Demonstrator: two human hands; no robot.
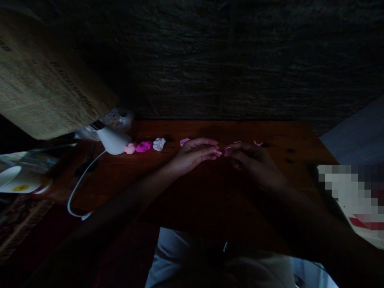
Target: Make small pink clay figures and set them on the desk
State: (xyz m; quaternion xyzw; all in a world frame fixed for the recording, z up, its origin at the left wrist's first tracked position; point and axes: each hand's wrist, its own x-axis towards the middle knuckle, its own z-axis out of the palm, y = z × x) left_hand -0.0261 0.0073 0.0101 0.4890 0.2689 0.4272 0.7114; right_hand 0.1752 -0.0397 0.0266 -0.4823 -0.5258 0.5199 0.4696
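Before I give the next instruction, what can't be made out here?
All in the head view:
Pink piece in the left hand: partly hidden by fingers.
Pink curl at the right hand: too small and dim.
Pink lump: partly behind the left hand.
Pink scrap: mostly behind the right hand.
Dark object near the white cord: too dim.
Cup: cut off by the left edge.

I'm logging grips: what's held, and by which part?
Left hand: a pink piece, by its end nearer the palm. Right hand: a pink curl; held part unclear.
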